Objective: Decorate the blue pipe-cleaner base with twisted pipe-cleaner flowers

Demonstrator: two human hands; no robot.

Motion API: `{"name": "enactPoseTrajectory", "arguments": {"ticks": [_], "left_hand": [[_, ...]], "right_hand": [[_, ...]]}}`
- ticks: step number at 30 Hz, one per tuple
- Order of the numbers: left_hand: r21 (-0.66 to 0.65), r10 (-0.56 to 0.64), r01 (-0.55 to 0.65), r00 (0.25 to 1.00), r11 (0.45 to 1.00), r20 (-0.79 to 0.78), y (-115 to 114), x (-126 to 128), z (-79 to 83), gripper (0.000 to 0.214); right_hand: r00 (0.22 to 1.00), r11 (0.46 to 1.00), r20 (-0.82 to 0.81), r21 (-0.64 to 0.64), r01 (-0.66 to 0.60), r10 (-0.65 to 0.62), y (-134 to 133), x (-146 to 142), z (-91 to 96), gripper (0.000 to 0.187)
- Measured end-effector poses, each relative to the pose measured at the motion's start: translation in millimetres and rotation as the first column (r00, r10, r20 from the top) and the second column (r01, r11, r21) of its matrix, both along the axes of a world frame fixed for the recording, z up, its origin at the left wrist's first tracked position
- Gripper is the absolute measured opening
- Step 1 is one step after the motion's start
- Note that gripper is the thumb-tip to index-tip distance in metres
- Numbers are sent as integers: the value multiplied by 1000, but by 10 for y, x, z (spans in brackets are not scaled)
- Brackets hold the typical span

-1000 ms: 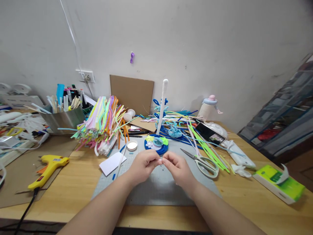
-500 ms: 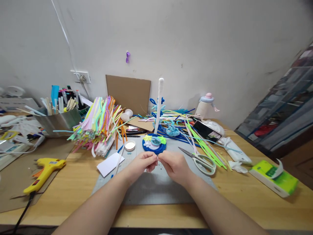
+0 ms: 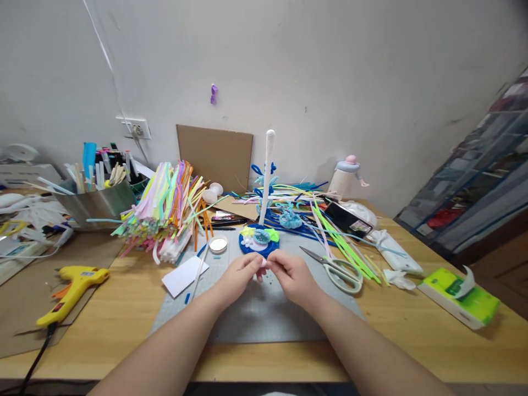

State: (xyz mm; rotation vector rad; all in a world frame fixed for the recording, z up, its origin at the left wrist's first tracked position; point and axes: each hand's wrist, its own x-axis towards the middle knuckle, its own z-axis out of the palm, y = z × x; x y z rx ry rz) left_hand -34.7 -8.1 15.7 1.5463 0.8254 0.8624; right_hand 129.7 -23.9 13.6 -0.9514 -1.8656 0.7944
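My left hand [image 3: 236, 278] and my right hand [image 3: 292, 276] meet over a grey cutting mat [image 3: 264, 313], fingertips pinched together on a tiny white piece [image 3: 263, 264] that I cannot make out. Just beyond the fingers stands a round blue pipe-cleaner base [image 3: 259, 241] with pale blue, green and white decorations and a tall white fuzzy post [image 3: 267, 173]. A small white round lid [image 3: 218, 244] lies left of the base.
A big heap of coloured pipe cleaners [image 3: 165, 212] sits at the left, scissors [image 3: 336, 268] and green stems [image 3: 344, 242] at the right. A yellow glue gun [image 3: 72, 289], a metal tool tub [image 3: 97, 201], a phone [image 3: 348, 219] and a green tissue pack [image 3: 460, 297] lie around.
Both hands stay pinched together and have drifted slightly toward the blue base. The view has tilted a little; nothing was picked up or let go.
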Motion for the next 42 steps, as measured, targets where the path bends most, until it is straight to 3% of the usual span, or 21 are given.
{"name": "enactPoseTrajectory", "arguments": {"ticks": [3,5,8,11,14,16,17,18,20,21,22,24,26,27,30,34,36,38,40,41,42], "left_hand": [[-264,-61,96,989,960,137,28,-1,-42,36],[-387,-84,155,978,909,193,31,-30,-39,36],[-465,-112,218,963,858,246,27,-63,-32,35],[-446,-105,213,961,869,255,31,-50,-54,33],[-301,-46,87,989,950,141,29,-16,-63,34],[-30,39,-38,999,999,20,13,-15,-31,31],[134,72,-66,997,989,-39,0,-26,-3,29],[285,92,-61,991,956,-95,-14,-43,29,25],[479,102,1,977,878,-187,-36,-79,88,21],[517,100,27,971,856,-217,-42,-91,107,21],[521,104,30,969,853,-226,-44,-95,115,21],[423,93,0,975,906,-200,-37,-77,98,23],[210,15,14,991,978,-134,-23,-39,49,33],[86,-35,42,996,995,-85,-16,-22,22,38],[-244,-124,143,988,959,93,-9,-3,-32,40],[-428,-112,217,960,877,257,-28,-7,-31,34],[-396,-67,173,961,902,267,-44,12,-22,33],[-287,-7,72,976,955,219,-58,37,-12,34],[-59,49,-44,994,997,100,-67,44,3,34],[98,75,-77,997,992,21,-69,36,12,33],[265,98,-79,993,961,-58,-68,20,21,31]], "right_hand": [[935,953,353,293,-75,-34,-34,40,28,22],[884,911,450,404,-78,-124,-27,64,23,21],[851,875,483,480,-61,-205,-4,88,14,21],[863,885,477,459,-80,-169,-7,81,17,21],[948,961,305,277,6,-94,-15,35,4,19],[999,996,23,-79,46,-44,4,3,-20,20],[992,954,-125,-299,-28,-10,22,-8,-34,21],[968,865,-251,-478,-150,29,43,-14,-44,22],[908,661,-403,-652,-371,113,77,-15,-49,23],[892,617,-433,-668,-416,133,84,-14,-42,23],[891,637,-435,-653,-411,129,81,-12,-28,24],[922,796,-377,-533,-289,83,51,-8,10,26],[978,956,-201,-273,-104,49,7,4,47,24],[996,992,-76,-114,-47,38,-11,16,60,23],[963,973,270,219,-79,18,-32,78,68,23],[887,923,456,366,-117,-69,-29,126,47,21],[909,937,402,347,-43,-107,-45,90,46,22],[961,972,250,227,63,-121,-66,20,52,23],[995,993,9,-52,104,-103,-70,-51,60,23],[986,965,-144,-258,46,-86,-60,-74,63,23],[953,885,-294,-460,-70,-78,-44,-84,66,23]]}}
